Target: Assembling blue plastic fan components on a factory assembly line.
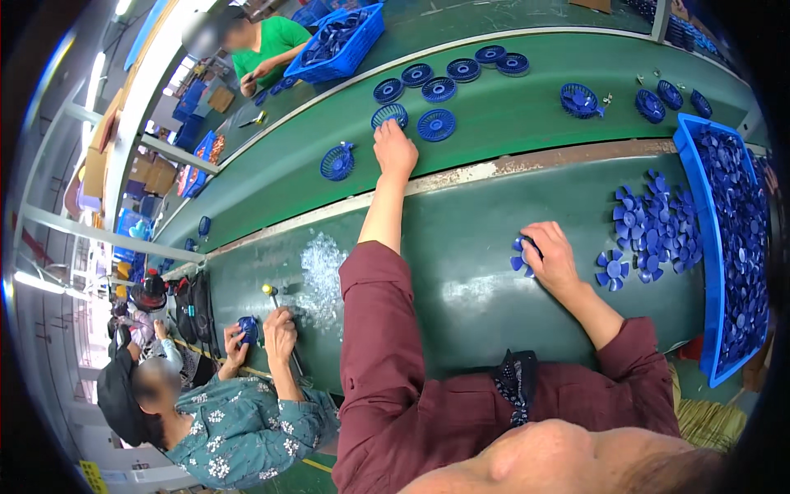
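Observation:
My left hand [395,151] reaches over to the green conveyor, its fingers closed at the near rim of a round blue fan guard [388,114]. Beside that guard lies another blue fan guard [436,125], with several more behind them. On the workbench, my right hand [555,257] has its fingers around a small blue fan blade [519,257], partly covered by the fingers. A loose pile of blue fan blades [655,224] spreads to the right of this hand, with a single fan blade [612,269] at its near edge.
A blue crate [709,329] full of fan blades stands at the far right. Blue guards with parts attached [579,100] ride the conveyor [527,70]. Small clear pieces [321,272] lie on the bench [461,329]. A co-worker [239,420] at left holds a hammer; another person [271,49] works opposite.

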Available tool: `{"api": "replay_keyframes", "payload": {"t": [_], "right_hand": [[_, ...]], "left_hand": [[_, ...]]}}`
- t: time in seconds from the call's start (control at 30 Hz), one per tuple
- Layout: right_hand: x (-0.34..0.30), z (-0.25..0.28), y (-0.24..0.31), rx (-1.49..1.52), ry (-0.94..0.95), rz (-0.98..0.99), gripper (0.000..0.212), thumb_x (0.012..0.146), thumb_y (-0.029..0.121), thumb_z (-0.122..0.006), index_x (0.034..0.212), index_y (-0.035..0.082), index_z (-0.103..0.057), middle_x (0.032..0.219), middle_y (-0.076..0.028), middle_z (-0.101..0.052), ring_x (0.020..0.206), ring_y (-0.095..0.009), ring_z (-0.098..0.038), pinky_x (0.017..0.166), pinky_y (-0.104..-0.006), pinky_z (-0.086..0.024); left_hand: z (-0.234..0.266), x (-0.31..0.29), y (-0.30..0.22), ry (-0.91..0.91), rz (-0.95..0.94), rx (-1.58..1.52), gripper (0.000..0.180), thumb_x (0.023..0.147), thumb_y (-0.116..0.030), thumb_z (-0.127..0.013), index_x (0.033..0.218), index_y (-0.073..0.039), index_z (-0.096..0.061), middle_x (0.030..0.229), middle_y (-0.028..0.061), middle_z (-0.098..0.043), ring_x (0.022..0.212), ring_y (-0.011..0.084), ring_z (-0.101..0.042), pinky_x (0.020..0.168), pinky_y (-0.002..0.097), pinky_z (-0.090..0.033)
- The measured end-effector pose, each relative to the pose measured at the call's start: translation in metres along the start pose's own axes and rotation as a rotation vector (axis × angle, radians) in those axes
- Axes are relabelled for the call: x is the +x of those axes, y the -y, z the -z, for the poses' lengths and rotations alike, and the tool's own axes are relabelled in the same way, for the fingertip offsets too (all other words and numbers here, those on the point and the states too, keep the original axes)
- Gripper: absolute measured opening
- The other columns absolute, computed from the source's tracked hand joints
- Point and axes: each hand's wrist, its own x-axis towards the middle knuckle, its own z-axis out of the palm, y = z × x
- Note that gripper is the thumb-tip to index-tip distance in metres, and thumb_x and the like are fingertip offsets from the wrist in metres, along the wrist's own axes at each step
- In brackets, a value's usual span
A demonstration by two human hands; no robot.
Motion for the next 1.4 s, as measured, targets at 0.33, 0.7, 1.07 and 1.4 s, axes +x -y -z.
{"api": "replay_keyframes", "payload": {"t": [0.33,0.7,1.07,1.4], "right_hand": [[0.001,0.001,-0.002,0.021,-0.035,0.02,0.02,0.073,0.0,-0.063,0.092,0.001,-0.06,0.091,-0.014,-0.059,0.084,-0.033,-0.055,0.073,-0.0393,-0.046],[-0.001,0.002,-0.002,-0.035,0.042,0.028,0.018,0.08,0.004,-0.06,0.097,0.001,-0.059,0.096,-0.015,-0.059,0.092,-0.032,-0.055,0.081,-0.0389,-0.045],[-0.01,0.04,0.048,-0.321,0.391,-0.008,0.033,0.076,0.011,-0.067,0.107,0.005,-0.059,0.091,-0.014,-0.054,0.091,-0.032,-0.054,0.075,-0.0406,-0.046],[-0.02,0.04,0.035,-0.29,0.372,-0.064,0.033,0.076,0.016,-0.068,0.105,0.005,-0.059,0.09,-0.015,-0.058,0.081,-0.034,-0.059,0.069,-0.0415,-0.048]], "left_hand": [[0.07,-0.048,-0.049,0.07,-0.103,-0.013,0.02,0.079,-0.019,-0.063,0.091,-0.003,-0.06,0.088,0.0148,-0.063,0.083,0.0337,-0.059,0.071,0.045,-0.046],[0.164,-0.213,-0.117,0.437,-0.44,-0.514,0.028,0.079,-0.025,-0.065,0.101,-0.009,-0.059,0.093,0.0095,-0.056,0.089,0.0296,-0.055,0.079,0.0413,-0.044],[0.127,-0.215,-0.087,0.41,0.109,-0.411,0.031,0.083,-0.017,-0.058,0.11,-0.004,-0.051,0.093,0.0169,-0.058,0.09,0.0375,-0.057,0.074,0.0471,-0.046],[0.148,-0.208,-0.1,-0.132,0.035,-0.411,0.013,0.084,-0.007,-0.049,0.095,-0.005,-0.057,0.089,0.0159,-0.056,0.083,0.0334,-0.058,0.067,0.0414,-0.048]]}}
